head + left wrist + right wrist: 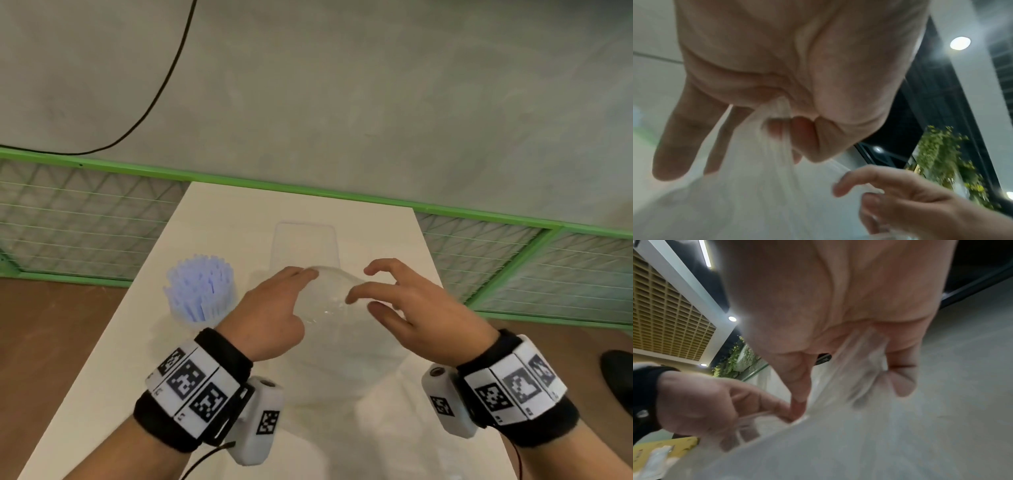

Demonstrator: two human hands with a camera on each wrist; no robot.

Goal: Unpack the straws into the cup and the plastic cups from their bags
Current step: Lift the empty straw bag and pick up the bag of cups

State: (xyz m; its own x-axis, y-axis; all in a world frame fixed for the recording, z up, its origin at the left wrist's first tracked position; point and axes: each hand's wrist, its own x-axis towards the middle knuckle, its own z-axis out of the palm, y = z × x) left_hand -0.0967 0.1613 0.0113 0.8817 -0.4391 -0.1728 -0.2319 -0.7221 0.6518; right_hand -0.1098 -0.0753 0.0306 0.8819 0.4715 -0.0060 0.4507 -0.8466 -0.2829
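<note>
A clear plastic bag [330, 298] is held up over the white table [120, 359] between both hands. My left hand [298, 294] pinches its top between thumb and forefinger, seen close in the left wrist view as bunched film [777, 123]. My right hand [359, 286] pinches the bag's edge [861, 188] with its other fingers spread. The bag [855, 369] runs across the right palm. What the bag holds is too clear and blurred to make out. A cup full of pale blue straws [200, 291] stands left of my left hand.
A flat, clear plastic shape [305, 243] lies on the table beyond the hands. A green-framed mesh fence [85, 212] runs behind the table. A black cable [161, 89] crosses the floor. A dark object [618, 373] sits at the right edge.
</note>
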